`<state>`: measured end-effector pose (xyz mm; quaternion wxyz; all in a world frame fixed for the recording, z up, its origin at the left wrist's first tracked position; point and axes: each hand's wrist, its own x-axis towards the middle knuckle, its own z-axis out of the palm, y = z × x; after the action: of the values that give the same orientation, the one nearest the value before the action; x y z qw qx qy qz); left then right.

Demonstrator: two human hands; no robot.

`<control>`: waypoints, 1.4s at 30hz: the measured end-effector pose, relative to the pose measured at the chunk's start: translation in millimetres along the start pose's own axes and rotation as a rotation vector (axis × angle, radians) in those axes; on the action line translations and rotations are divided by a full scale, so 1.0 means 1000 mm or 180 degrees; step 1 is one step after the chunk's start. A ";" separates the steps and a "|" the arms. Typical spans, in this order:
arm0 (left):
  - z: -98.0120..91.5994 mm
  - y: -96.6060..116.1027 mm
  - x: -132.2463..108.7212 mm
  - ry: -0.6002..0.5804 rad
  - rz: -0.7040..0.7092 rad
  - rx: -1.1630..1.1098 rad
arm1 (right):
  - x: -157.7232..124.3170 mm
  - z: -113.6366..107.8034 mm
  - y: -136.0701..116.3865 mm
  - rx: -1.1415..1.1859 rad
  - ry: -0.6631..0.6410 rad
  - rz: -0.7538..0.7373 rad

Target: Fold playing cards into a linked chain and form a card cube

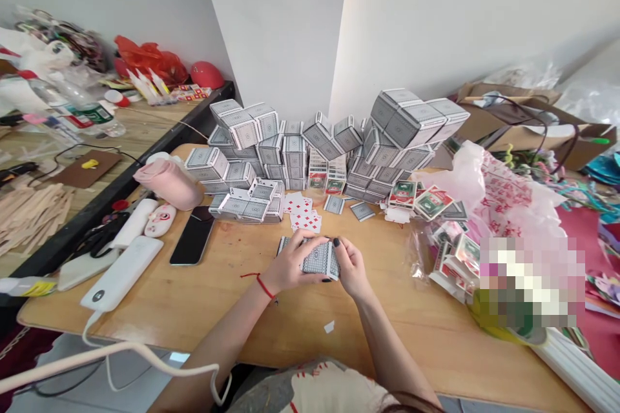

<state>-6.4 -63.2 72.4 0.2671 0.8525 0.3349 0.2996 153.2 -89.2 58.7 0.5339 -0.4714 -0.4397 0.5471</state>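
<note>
Low over the wooden table, my left hand (292, 262) is closed around a small block covered in grey-backed playing cards (317, 259). At the block's right end, the fingers and thumb of my right hand (351, 266) pinch its edge. My fingers hide parts of the block's sides. Just beyond my hands lie loose face-up playing cards (305, 211) with red diamonds. Two grey-backed cards (334, 205) rest to their right. Behind these stand stacked card blocks (242, 129) on the left and more card blocks (407, 119) on the right, some set at a slant.
Left of my arms lie a black phone (192, 242), a white power bank (121, 273) with its cable, and a pink pouch (168, 182). To the right are opened card boxes (455, 264) and a crumpled plastic bag (504, 200). A paper scrap (329, 326) lies near the front.
</note>
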 end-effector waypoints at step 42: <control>-0.013 0.006 0.012 0.1085 -0.0760 -0.0765 | 0.022 -0.003 0.012 0.0109 0.0470 -0.0160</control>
<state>-5.9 -54.5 89.1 0.3398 0.7061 0.4355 0.4431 154.0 -68.1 45.6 0.5864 -0.4901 -0.4015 0.5047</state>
